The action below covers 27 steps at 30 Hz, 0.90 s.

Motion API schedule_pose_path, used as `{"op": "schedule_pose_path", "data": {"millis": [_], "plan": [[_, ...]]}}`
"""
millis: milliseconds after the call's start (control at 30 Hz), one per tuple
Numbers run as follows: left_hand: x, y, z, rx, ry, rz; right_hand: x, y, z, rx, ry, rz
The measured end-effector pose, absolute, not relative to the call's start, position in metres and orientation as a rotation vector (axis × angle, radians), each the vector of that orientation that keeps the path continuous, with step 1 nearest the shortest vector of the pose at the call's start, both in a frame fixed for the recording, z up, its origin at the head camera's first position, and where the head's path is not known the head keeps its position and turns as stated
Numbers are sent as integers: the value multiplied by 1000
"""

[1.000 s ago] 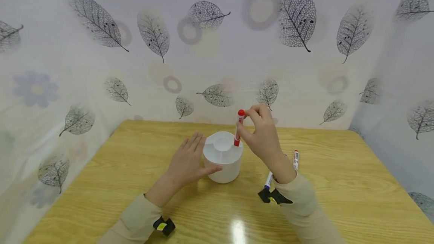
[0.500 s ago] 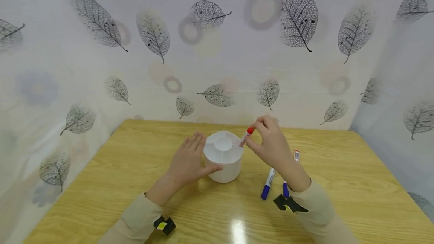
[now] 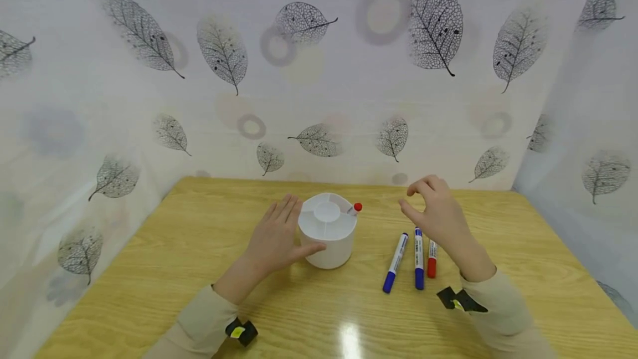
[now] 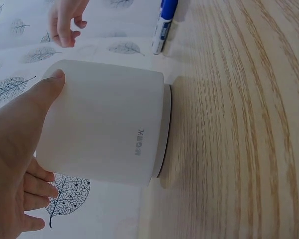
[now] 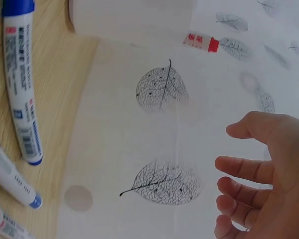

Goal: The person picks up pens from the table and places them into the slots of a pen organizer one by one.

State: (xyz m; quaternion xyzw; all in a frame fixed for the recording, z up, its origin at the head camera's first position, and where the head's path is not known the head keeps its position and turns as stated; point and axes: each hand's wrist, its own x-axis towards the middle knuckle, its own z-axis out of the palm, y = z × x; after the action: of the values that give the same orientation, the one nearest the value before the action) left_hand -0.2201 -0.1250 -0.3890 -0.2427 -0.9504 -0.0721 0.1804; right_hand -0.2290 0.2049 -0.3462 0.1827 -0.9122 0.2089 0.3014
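Observation:
A round white pen holder (image 3: 330, 248) with divided compartments stands upright on the table. My left hand (image 3: 276, 237) rests against its left side, fingers straight and thumb laid across the front; in the left wrist view the thumb touches the holder's wall near the rim. A red-capped marker (image 3: 358, 208) leans inside the right compartment, mostly hidden, its end sticking out over the rim. To the right, my right hand (image 3: 438, 215) hovers over the table with thumb and fingers apart, holding nothing. Below it lie two blue-capped markers, one (image 3: 396, 262) left of the other (image 3: 418, 259), and a red-capped marker (image 3: 432, 262).
The wooden table (image 3: 224, 198) ends at the back against a pale curtain (image 3: 339, 71) printed with leaves. More of this cloth hangs at both sides. Each beige sleeve carries a black band at the cuff.
My right hand lowered the red-capped marker into the holder, let go of it, and moved away to the right. The markers on the table came into fuller view. My left hand stayed put.

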Motion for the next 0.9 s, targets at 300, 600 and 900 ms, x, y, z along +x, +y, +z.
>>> {"op": "schedule_pose_path", "data": {"millis": [300,600,900], "plan": [[-220,-125,-387,-688,-2682,-208,-234,243,-355,328,-2526,489],[-220,-125,-387,-686,-2683,-209,-247,262,-367,258,-2734,401],[-221,-125,-387,-682,-2689,-199,-256,276,-380,198,-2901,357]]}}
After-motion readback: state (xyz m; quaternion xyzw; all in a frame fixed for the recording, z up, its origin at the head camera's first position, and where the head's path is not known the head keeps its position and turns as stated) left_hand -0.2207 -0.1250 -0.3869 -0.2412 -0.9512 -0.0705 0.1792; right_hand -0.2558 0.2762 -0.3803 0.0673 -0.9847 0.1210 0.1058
